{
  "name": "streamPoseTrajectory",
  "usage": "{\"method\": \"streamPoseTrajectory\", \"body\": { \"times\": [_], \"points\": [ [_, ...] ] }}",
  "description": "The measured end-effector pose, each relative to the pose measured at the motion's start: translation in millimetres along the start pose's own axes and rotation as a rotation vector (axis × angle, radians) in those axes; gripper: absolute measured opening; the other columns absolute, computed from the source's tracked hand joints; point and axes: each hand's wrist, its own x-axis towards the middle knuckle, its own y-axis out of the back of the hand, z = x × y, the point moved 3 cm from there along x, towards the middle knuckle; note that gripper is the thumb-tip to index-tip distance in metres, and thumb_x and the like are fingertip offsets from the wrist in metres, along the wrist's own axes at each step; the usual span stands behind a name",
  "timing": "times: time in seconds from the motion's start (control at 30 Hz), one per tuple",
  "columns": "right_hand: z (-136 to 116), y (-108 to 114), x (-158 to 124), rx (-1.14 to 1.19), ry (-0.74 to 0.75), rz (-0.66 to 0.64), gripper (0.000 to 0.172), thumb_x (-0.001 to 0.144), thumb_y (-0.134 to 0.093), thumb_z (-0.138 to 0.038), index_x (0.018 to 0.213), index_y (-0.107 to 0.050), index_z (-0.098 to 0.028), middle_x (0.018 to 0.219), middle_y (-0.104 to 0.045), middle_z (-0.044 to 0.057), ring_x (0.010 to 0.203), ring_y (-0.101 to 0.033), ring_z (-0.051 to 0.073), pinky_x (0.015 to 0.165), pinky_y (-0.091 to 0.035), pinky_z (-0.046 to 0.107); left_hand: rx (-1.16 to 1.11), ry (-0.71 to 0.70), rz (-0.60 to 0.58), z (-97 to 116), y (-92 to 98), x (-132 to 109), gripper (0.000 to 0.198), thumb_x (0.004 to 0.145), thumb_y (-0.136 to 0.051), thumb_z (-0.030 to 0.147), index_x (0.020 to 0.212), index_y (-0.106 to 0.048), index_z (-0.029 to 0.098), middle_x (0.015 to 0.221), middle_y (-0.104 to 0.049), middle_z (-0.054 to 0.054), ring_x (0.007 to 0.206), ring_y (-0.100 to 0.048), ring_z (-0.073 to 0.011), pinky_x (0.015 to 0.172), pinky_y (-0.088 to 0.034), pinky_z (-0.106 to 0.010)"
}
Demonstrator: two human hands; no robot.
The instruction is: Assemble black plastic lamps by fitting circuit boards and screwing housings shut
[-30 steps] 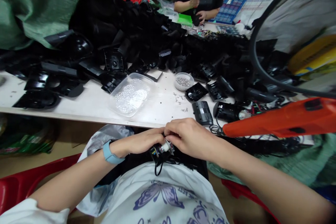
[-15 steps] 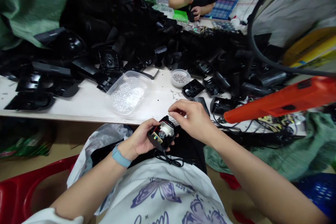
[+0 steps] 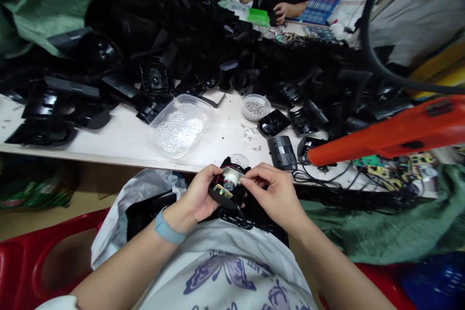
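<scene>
My left hand (image 3: 199,197) is wrapped round a black plastic housing (image 3: 220,198) above my lap, near the table's front edge. Inside the housing sit a white and silver motor (image 3: 231,177), red wires and a small yellowish circuit board (image 3: 223,191). A black cord (image 3: 236,220) hangs below it. Thumb and forefinger of my right hand (image 3: 274,193) are pinched together at the motor's right side; whatever they hold is hidden. A clear disc (image 3: 240,160) shows at the housing's far end.
An orange electric screwdriver (image 3: 378,135) lies to the right. On the table stand a bowl of screws (image 3: 244,110), loose screws (image 3: 257,148) and a clear tub (image 3: 206,118) of clear pieces. Black plastic shells (image 3: 156,75) are heaped behind. A co-worker's hands (image 3: 281,12) are at the far side.
My right hand has come down from above the housing's far end to the motor's right side. My left hand still holds the housing. The view has shifted slightly.
</scene>
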Motion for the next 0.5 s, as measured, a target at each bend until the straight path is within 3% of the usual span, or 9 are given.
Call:
{"method": "streamPoseTrajectory", "body": {
  "times": [0.23,0.4,0.5],
  "points": [
    [2.5,-0.6,-0.6,-0.035,0.022,-0.030,0.017,0.097,-0.066,-0.027,0.082,-0.071,-0.020,0.077,-0.064,0.001,0.068,-0.058,0.015,0.065,-0.044,0.028,0.038,-0.094,0.105,-3.4,-0.8,-2.8,0.023,0.087,-0.051,0.022,0.083,-0.071,0.010,0.071,-0.071,-0.010,0.059,-0.064,-0.0209,0.062,-0.059,-0.034],
    [8.1,-2.8,-1.2,-0.039,0.027,-0.048,0.019,0.099,-0.063,-0.028,0.082,-0.068,-0.021,0.077,-0.062,0.001,0.068,-0.056,0.014,0.064,-0.043,0.028,-0.034,-0.084,0.135,-5.2,-2.1,-1.6,0.023,0.091,-0.050,0.019,0.081,-0.069,0.010,0.069,-0.067,-0.007,0.058,-0.060,-0.0153,0.055,-0.051,-0.024],
    [11.4,-3.6,-0.4,-0.017,-0.005,-0.057,0.021,0.100,-0.062,-0.031,0.082,-0.065,-0.021,0.077,-0.061,0.000,0.066,-0.057,0.014,0.061,-0.043,0.027,-0.034,-0.041,0.145,-4.4,-5.1,-1.9,0.025,0.092,-0.048,0.021,0.082,-0.069,0.010,0.069,-0.066,-0.006,0.057,-0.059,-0.0158,0.052,-0.051,-0.025]
  ]
}}
